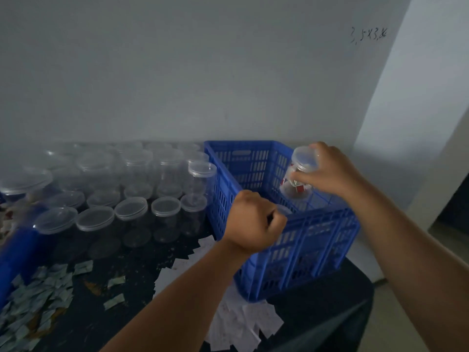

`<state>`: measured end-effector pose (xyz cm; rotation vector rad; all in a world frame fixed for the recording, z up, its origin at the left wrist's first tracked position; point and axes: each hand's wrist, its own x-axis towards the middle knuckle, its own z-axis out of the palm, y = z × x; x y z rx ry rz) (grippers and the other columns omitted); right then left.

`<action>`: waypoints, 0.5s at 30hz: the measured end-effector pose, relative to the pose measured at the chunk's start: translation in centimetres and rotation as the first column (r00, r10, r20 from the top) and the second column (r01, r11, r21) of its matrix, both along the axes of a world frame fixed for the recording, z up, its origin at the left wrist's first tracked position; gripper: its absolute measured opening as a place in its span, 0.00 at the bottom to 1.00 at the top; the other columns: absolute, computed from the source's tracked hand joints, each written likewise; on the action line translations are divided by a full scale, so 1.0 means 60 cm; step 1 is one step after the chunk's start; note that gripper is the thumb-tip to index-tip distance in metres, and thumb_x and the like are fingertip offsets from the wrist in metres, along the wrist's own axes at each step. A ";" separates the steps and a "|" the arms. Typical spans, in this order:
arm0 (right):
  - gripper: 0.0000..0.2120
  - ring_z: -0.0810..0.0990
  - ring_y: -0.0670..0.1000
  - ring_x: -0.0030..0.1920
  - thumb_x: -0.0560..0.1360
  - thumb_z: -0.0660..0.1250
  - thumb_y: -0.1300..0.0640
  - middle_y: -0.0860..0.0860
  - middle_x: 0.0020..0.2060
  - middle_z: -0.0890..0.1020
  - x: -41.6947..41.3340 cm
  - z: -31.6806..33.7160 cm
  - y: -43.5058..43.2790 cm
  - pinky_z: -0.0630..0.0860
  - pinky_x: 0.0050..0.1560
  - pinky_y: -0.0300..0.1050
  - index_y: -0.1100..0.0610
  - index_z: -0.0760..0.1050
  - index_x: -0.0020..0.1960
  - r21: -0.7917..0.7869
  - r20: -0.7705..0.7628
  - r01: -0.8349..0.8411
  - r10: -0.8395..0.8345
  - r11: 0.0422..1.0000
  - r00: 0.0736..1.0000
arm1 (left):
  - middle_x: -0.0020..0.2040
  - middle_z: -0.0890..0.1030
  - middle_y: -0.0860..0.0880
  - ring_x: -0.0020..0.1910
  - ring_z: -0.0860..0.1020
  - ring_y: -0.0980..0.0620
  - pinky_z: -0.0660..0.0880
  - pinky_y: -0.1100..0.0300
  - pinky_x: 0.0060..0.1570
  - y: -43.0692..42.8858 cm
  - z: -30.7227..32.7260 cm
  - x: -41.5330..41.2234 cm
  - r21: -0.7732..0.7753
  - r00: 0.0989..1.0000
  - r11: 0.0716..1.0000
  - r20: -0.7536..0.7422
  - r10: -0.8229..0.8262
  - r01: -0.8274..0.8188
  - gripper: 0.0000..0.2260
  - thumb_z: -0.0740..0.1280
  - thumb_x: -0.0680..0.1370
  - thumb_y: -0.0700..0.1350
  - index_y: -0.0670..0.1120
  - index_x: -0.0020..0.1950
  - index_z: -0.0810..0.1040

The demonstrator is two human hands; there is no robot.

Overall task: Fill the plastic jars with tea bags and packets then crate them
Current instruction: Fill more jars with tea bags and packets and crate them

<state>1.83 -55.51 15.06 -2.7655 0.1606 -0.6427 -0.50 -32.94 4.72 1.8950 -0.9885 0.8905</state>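
We see a pale wall [177,72] behind everything, with a dark scribble [368,35] high on its right side. Below it runs the dark counter [312,311]. On the counter's right part stands a blue slatted crate [304,245], open at the top. At the far left edge we make out part of another blue container [17,252], too blurred for us to tell its contents.

Between the two, a crowd of clear plastic jars [132,189] stands upright in rows, lids on and, as far as we can see, with nothing inside. One lidded jar [201,179] is stacked on another right beside the crate's left wall.

Loose pale packets [38,298] are heaped on the counter at lower left. White paper packets [243,318] are strewn by the crate's near corner.

Our right hand [332,171] grips a filled jar [295,185] by its lid end, fingers and thumb curled round it. The jar is tilted, base down and to the left, and is held over the inside of the crate. Red and white tea bags show through its wall.

Our left hand [256,222] is curled into a fist over the crate's near rim. A clear rounded edge [284,209] shows just beyond its knuckles. We cannot tell whether the hand is holding it.
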 end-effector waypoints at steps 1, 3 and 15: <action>0.45 0.75 0.55 0.54 0.65 0.81 0.37 0.52 0.60 0.76 0.022 -0.002 -0.010 0.72 0.49 0.49 0.54 0.68 0.74 -0.012 -0.064 0.017 -0.017 1.000 0.998 | 0.23 0.57 0.51 0.23 0.57 0.48 0.59 0.56 0.34 -0.004 -0.004 0.002 -0.019 1.000 1.000 0.015 0.009 -0.009 0.19 0.61 0.76 0.42 0.47 0.27 0.58; 0.44 0.76 0.59 0.56 0.65 0.84 0.45 0.58 0.64 0.75 0.065 -0.007 -0.028 0.72 0.48 0.50 0.57 0.66 0.73 -0.041 -0.192 0.063 -0.070 0.997 0.979 | 0.24 0.57 0.51 0.24 0.57 0.48 0.59 0.56 0.36 -0.010 -0.010 0.006 -0.046 0.999 0.999 0.031 0.025 -0.023 0.19 0.60 0.77 0.42 0.48 0.27 0.58; 0.54 0.83 0.56 0.60 0.68 0.82 0.37 0.52 0.68 0.79 0.170 -0.086 -0.038 0.80 0.52 0.48 0.53 0.58 0.84 -0.590 -0.605 -0.118 -0.341 0.799 0.719 | 0.26 0.61 0.51 0.27 0.61 0.47 0.68 0.51 0.40 -0.017 -0.023 0.006 -0.114 0.995 0.992 0.079 0.059 -0.050 0.19 0.61 0.78 0.43 0.47 0.27 0.63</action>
